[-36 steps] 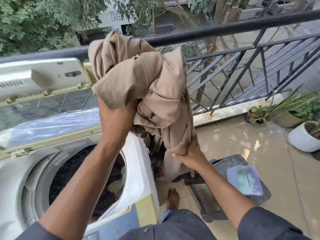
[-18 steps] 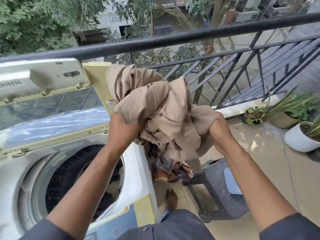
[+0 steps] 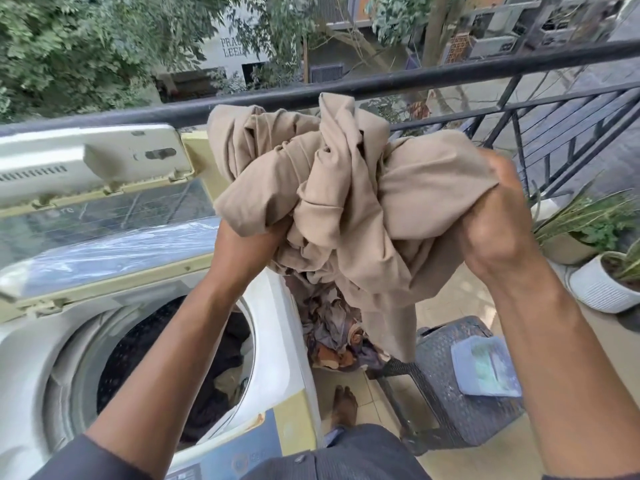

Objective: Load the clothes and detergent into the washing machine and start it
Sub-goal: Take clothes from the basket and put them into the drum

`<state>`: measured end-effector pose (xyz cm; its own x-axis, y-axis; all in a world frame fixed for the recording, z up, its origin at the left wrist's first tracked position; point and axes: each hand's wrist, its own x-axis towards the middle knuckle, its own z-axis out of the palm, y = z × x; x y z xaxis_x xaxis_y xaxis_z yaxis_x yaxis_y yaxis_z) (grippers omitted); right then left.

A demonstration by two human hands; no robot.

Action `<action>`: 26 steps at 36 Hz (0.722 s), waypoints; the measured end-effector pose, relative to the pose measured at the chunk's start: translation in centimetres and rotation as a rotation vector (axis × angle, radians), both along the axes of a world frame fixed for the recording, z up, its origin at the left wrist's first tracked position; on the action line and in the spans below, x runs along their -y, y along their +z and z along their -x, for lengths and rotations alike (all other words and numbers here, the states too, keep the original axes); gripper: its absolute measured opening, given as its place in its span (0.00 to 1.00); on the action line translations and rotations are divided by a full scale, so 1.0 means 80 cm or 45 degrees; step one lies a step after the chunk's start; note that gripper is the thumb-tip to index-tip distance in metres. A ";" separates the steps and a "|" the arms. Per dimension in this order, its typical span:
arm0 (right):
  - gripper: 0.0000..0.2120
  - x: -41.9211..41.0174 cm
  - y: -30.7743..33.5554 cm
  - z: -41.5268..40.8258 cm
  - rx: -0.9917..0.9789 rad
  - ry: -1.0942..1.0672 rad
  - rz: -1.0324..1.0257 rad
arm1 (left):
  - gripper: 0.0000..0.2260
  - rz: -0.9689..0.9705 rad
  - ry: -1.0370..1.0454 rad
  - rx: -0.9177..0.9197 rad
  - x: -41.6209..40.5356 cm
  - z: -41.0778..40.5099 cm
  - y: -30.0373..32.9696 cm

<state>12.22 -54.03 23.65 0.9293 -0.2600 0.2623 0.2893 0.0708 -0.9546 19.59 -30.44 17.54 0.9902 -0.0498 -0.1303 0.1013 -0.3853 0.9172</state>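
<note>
Beige garment (image 3: pixel 346 202) lifted higher, right of washer rim (image 3: pixel 273 327), both hands gripping.

Sunlit tiled balcony floor (image 3: pixel 460 303), black railing (image 3: pixel 450 72)

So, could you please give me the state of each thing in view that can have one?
Lid: open, folded back.
Drum: partly loaded with dark clothes.
Beige cloth: bunched, held in the air by both hands.
Left hand: grips the cloth.
Right hand: grips the cloth.
Clothes pile: not yet loaded.
</note>
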 end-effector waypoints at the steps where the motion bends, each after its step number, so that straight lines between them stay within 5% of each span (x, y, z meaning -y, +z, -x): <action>1: 0.20 -0.001 0.002 0.000 0.007 -0.010 0.034 | 0.08 0.029 -0.011 0.010 0.001 0.002 0.002; 5: 0.19 -0.003 -0.004 -0.006 -0.034 -0.083 0.158 | 0.23 0.016 -0.189 0.104 -0.004 0.009 -0.002; 9: 0.06 0.003 -0.022 -0.015 -0.194 -0.249 0.412 | 0.61 0.060 -0.419 -0.005 -0.013 0.009 -0.011; 11: 0.04 0.001 -0.028 -0.016 -0.315 -0.311 0.492 | 0.71 0.087 -0.542 -0.027 -0.012 0.009 -0.016; 14: 0.12 -0.013 -0.031 -0.014 -0.439 -0.300 0.506 | 0.66 0.119 -0.679 -0.009 0.005 0.026 -0.016; 18: 0.07 -0.039 -0.037 -0.004 -0.475 -0.131 0.448 | 0.35 0.114 -0.633 0.109 0.032 0.041 -0.042; 23: 0.11 -0.043 -0.034 0.006 -0.423 0.174 0.330 | 0.42 0.033 -0.267 0.256 0.041 0.030 -0.064; 26: 0.15 -0.029 -0.037 0.007 -0.406 0.375 -0.007 | 0.41 0.074 -0.143 0.366 0.045 0.022 -0.060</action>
